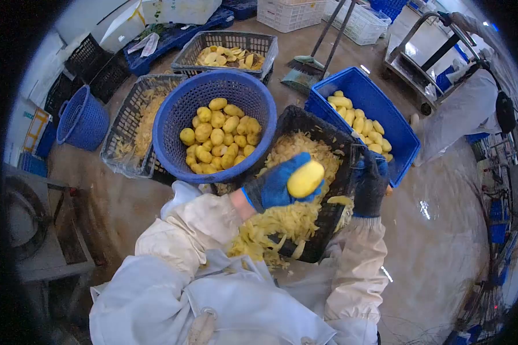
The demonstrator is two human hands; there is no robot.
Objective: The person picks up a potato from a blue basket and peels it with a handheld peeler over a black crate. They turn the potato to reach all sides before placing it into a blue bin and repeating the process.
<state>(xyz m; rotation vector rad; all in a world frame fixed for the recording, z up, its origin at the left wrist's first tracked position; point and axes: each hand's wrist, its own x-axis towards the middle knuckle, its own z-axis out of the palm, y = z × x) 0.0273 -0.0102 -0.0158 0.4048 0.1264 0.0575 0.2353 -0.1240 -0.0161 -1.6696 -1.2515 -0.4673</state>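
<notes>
My left hand (282, 183), in a blue glove, grips a peeled yellow potato (305, 179) over a black crate (311, 250) heaped with peelings (293, 221). To its right my right hand (369, 184), in a dark glove, is closed at the crate's right edge; what it holds, if anything, is too dark to make out. A round blue basket (170, 106) with several potatoes (217, 136) stands left of the crate. Several peeled potatoes (360, 123) lie in a blue bin (407, 132) at the upper right.
Crates with peelings (121, 150) and potato pieces (230, 57) stand behind the round basket. A smaller blue basket (83, 122) is at the left. Beyond are a dustpan (298, 80), a trolley (414, 72) and a person (466, 109) at the right.
</notes>
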